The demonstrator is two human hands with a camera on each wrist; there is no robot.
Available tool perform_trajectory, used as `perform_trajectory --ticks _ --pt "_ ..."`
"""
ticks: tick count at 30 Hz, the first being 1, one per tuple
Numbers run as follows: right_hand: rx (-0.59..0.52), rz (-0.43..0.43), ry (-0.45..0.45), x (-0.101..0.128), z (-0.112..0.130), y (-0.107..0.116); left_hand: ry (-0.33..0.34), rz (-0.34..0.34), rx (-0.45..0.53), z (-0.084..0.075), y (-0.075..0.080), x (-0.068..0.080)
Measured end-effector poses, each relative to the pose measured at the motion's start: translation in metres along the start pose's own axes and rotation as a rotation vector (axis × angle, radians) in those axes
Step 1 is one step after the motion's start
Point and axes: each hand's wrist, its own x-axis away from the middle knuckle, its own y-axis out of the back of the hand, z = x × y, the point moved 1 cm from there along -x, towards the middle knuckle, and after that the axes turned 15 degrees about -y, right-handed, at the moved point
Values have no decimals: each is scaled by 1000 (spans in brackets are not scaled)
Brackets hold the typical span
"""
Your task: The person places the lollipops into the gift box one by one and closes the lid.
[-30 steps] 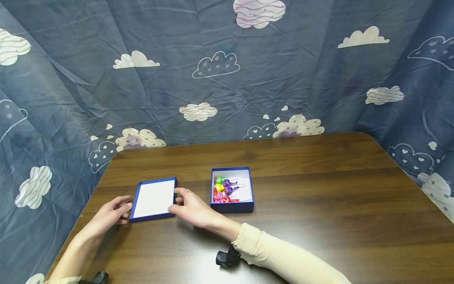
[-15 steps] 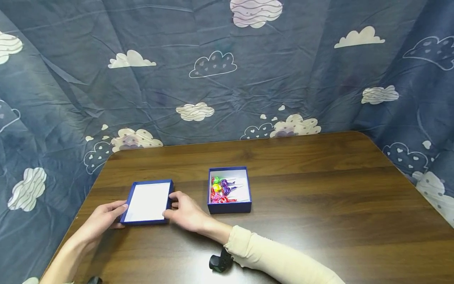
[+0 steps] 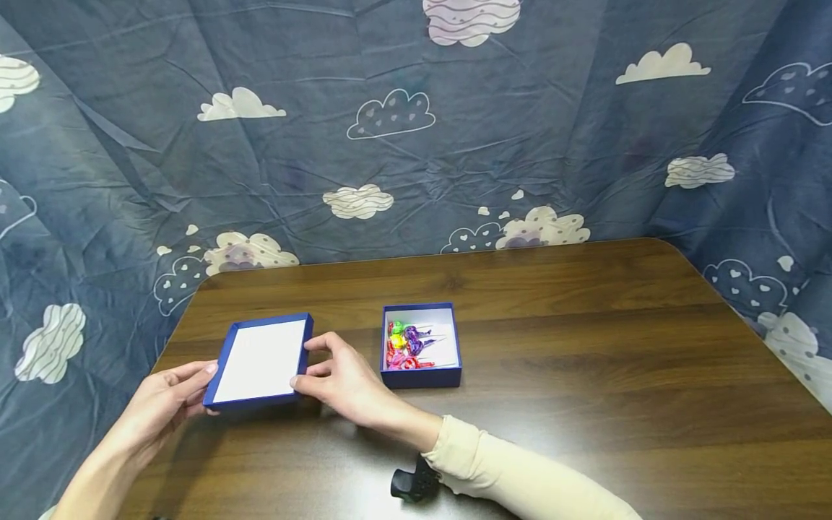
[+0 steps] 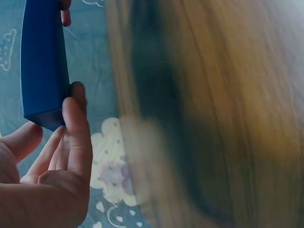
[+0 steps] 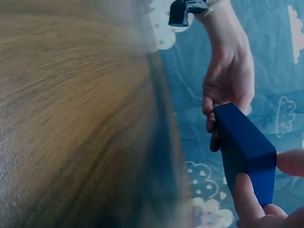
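Between both hands, blue lid (white inside), tilted

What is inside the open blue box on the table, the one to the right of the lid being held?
The open blue box holds a small heap of colourful wrapped sweets on its left side, over a white lining. Its right side shows bare lining. Whatever lies beneath the heap is covered.

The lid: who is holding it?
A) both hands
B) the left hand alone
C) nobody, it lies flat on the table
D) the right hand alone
A: the left hand grips the left edge of the lid and the right hand its right edge.
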Motion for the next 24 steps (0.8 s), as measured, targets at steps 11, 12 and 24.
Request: perform_trajectory --ticks 11,12,24 --pt "-154 30 50 12 9 30 -90 27 132 -13 -28 1" --pt "-178 28 54 12 9 32 -98 40 140 -14 -31 1" --pt "-221 3 118 24 15 79 -77 121 291 -31 -72 -10"
